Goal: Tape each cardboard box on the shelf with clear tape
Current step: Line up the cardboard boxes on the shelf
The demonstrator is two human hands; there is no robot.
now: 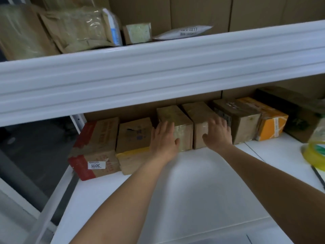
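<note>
On the white lower shelf [193, 182], with both hands flat, holding nothing, left hand [164, 138] and right hand [219, 133] flanking two small cardboard boxes [177, 124] in the back row: best gripped by the sides, slid forward squarely, tape roll [314, 154] lying near at the right.

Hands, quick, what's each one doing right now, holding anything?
Left hand: open, fingers straight against a tape-wrapped cardboard box, holding nothing.
Right hand: open, fingers spread on the neighbouring cardboard box, holding nothing.

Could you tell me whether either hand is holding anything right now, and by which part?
Nothing is held. The left hand and right hand reach with straight fingers toward two cardboard boxes; neither grips anything.
</note>
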